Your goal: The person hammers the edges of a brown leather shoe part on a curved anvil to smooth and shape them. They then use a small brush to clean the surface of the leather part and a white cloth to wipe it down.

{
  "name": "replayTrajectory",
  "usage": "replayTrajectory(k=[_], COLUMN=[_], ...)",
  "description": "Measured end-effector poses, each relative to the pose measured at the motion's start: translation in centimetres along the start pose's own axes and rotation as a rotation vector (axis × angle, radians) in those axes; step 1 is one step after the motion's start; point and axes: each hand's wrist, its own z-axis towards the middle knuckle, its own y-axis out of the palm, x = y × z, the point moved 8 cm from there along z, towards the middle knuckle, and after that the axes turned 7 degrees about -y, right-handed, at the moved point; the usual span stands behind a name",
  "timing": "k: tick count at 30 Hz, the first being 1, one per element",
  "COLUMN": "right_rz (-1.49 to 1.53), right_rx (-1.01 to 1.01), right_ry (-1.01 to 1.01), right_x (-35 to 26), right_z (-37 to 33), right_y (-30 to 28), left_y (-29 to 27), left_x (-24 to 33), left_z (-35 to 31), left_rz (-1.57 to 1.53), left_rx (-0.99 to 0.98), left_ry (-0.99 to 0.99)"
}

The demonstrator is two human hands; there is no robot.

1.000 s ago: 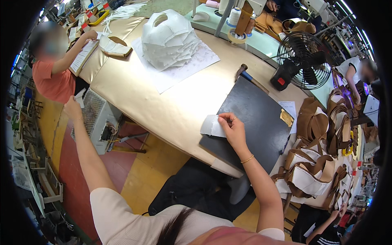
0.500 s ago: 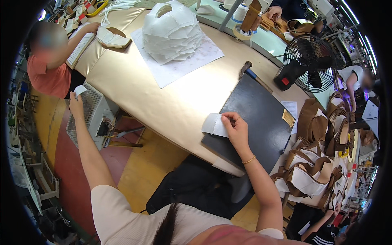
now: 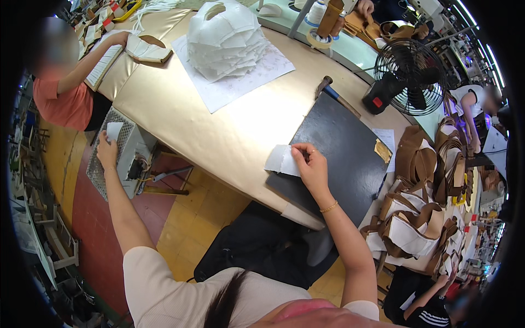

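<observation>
My right hand [image 3: 313, 170] pinches the edge of a small pale fabric piece [image 3: 278, 158] with a greyish end. That piece lies over the near left corner of a dark flat board [image 3: 347, 158] on the table. Out to the left, my left hand [image 3: 107, 153] is closed on a small white piece [image 3: 114, 130]. This hand is over a white perforated box-shaped unit [image 3: 97, 174] beside the table. A hammer [image 3: 337, 97] rests along the board's far edge.
A tall stack of white cut pieces [image 3: 224, 46] sits on a white sheet [image 3: 276, 64] on the gold-covered table [image 3: 164, 104]. A black fan [image 3: 409, 76] stands at the right, near piles of brown and white parts [image 3: 413, 229]. Co-workers are at left and right.
My left hand has shifted slightly lower, and its white piece now stands more upright. My right hand still grips the pale piece. The whole view has shifted a little.
</observation>
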Motion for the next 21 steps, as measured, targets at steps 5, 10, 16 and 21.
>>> replayTrajectory(k=[5, 10, 16, 21], right_rz=[0.037, -0.032, -0.019, -0.086], right_rx=[0.050, 0.075, 0.061, 0.095], right_ry=[-0.078, -0.093, -0.112, -0.104], right_x=[-0.8, -0.3, -0.4, -0.2], right_z=[0.0, -0.4, -0.1, -0.5], right_y=[0.6, 0.0, 0.2, -0.8], left_y=[-0.7, 1.4, 1.6, 5.9], left_x=[-3.6, -1.7, -3.7, -3.1], left_z=[3.3, 3.2, 5.1, 5.7], left_rz=[0.027, 0.226, 0.137, -0.027], left_rx=[0.121, -0.011, -0.009, -0.137], left_ry=[0.083, -0.098, -0.290, -0.159])
